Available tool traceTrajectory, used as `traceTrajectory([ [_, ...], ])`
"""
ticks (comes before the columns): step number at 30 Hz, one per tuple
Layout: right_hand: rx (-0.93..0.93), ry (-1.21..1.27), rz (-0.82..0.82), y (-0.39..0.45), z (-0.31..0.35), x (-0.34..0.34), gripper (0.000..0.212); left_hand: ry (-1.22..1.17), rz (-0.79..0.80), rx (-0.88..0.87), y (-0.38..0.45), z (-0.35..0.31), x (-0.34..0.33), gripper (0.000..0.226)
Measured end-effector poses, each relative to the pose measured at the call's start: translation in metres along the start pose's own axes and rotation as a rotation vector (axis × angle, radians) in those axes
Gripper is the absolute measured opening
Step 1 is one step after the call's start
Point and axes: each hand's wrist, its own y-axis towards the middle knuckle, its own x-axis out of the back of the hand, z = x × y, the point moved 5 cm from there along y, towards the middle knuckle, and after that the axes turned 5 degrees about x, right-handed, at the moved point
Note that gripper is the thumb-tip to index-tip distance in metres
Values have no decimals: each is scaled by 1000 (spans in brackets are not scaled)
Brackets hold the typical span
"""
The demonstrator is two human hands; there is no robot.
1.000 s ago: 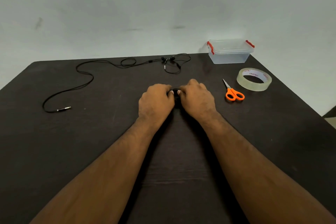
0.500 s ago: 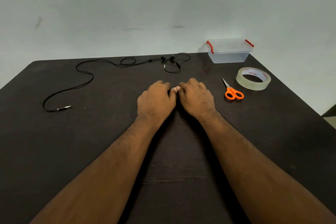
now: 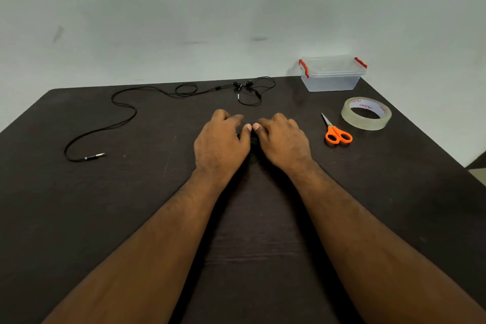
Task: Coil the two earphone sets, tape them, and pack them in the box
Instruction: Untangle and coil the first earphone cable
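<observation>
My left hand (image 3: pixel 221 142) and my right hand (image 3: pixel 284 142) sit side by side on the middle of the dark table (image 3: pixel 131 205), thumbs touching. Their curled fingers hold a black coiled earphone set (image 3: pixel 254 140) between them; only a sliver of it shows under the thumbs. The second earphone set (image 3: pixel 243 85) lies uncoiled along the far edge, its cable snaking left to a jack plug (image 3: pixel 94 156). A clear plastic box (image 3: pixel 331 81) with red latches and its lid on stands at the far right corner.
A roll of clear tape (image 3: pixel 366 119) lies flat on the right, in front of the box. Orange-handled scissors (image 3: pixel 338 137) rest just left of the tape, blades pointing away. A pale wall rises behind the table.
The thumbs have closed together over the coil, which showed between them a second ago. Both hands stay in the same spot.
</observation>
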Motion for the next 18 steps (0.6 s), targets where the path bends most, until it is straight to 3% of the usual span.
traceTrajectory([
  [11, 22, -76, 0, -1, 3, -3, 37, 52, -8, -19, 2, 2, -6, 31],
  [18, 22, -68, 14, -1, 2, -5, 32, 112, 100, 4, 1, 8, -12, 28],
])
